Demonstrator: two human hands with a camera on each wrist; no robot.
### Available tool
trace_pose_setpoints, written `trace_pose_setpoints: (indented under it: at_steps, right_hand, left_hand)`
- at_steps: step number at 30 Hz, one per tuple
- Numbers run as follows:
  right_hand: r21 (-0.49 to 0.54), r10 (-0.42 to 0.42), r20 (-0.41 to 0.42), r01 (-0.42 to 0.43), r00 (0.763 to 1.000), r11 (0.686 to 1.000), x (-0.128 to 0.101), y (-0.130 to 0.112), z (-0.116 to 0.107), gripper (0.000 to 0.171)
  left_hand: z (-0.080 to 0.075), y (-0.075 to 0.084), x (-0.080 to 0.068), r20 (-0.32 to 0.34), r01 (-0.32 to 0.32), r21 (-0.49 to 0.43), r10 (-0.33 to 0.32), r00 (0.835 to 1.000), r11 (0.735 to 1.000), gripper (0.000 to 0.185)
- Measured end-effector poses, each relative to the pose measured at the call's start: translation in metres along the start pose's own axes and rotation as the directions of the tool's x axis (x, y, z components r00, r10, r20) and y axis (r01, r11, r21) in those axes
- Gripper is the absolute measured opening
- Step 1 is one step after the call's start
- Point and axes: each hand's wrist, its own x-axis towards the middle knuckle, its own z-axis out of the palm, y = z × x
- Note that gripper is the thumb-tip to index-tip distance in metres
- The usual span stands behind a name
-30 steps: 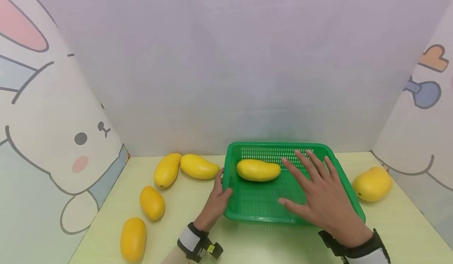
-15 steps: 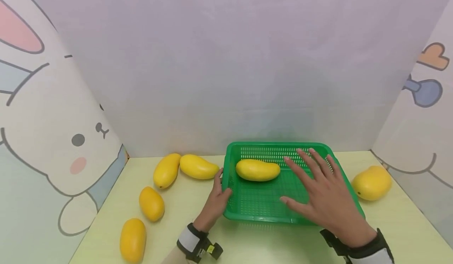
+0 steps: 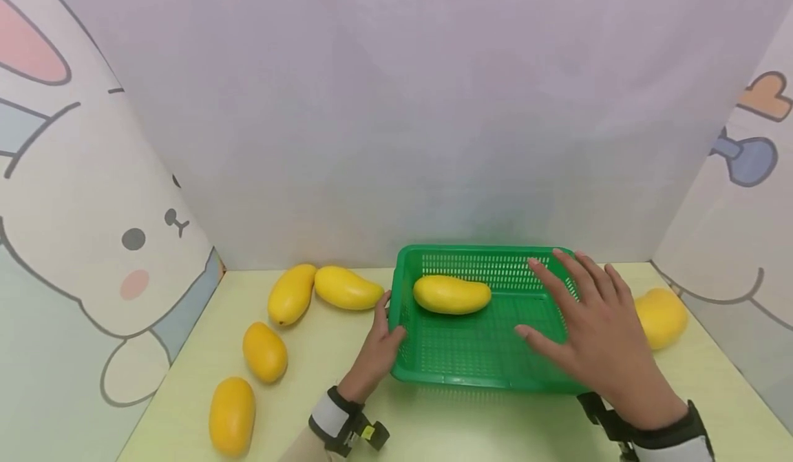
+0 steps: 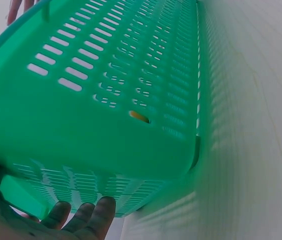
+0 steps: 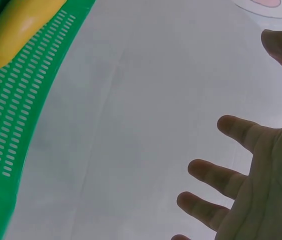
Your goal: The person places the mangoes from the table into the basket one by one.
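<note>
A green plastic basket (image 3: 483,382) stands on the table, with one yellow mango (image 3: 452,295) lying inside at its back left. My left hand (image 3: 376,348) grips the basket's left side, thumb over the rim. In the left wrist view its fingers (image 4: 103,212) lie against the basket's slotted outer wall. Above the basket's right side hovers my right hand (image 3: 597,331), its fingers spread and holding nothing. The right wrist view shows those fingers (image 5: 216,177) apart from the basket wall (image 5: 36,95). Another mango (image 3: 664,319), right of the basket, is partly hidden behind my right hand.
On the table's left are several more mangoes: one at the back (image 3: 291,295), one beside it (image 3: 347,288) near the basket, one farther forward (image 3: 265,352) and one in front (image 3: 232,416). A pale backdrop (image 3: 384,118) rises close behind the basket.
My right hand has moved to the right over the basket's right edge, now covering part of the right-hand mango. The left hand stays on the basket, and the mangoes have not moved.
</note>
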Motion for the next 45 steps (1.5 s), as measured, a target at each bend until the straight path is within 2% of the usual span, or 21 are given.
trace_pose_setpoints:
  at_steps: [12,22,29,35,45]
  right_hand:
    - [0.015,0.043,0.000,-0.043,0.999,0.999,-0.003,0.014,-0.010,0.087]
    - [0.027,0.097,-0.035,-0.096,0.995,0.995,-0.006,0.030,-0.017,0.088]
    - [0.033,0.131,-0.017,-0.130,0.991,0.991,-0.008,0.037,-0.015,0.084]
    - [0.033,0.137,-0.017,-0.136,0.990,0.990,-0.008,0.040,-0.015,0.083]
    - [0.015,0.133,-0.091,-0.132,0.987,0.991,-0.012,0.055,-0.018,0.083]
  left_hand:
    - [0.001,-0.001,0.000,-0.011,0.016,0.010,-0.016,1.000,1.000,0.072]
    - [0.001,0.001,0.001,0.002,-0.001,-0.005,0.001,1.000,1.000,0.072]
    - [0.001,0.001,-0.002,-0.004,0.020,-0.002,-0.020,1.000,1.000,0.072]
    - [0.001,0.001,-0.002,-0.002,0.015,-0.005,-0.015,1.000,1.000,0.072]
    - [0.000,-0.001,-0.001,-0.003,0.014,-0.006,-0.014,1.000,1.000,0.072]
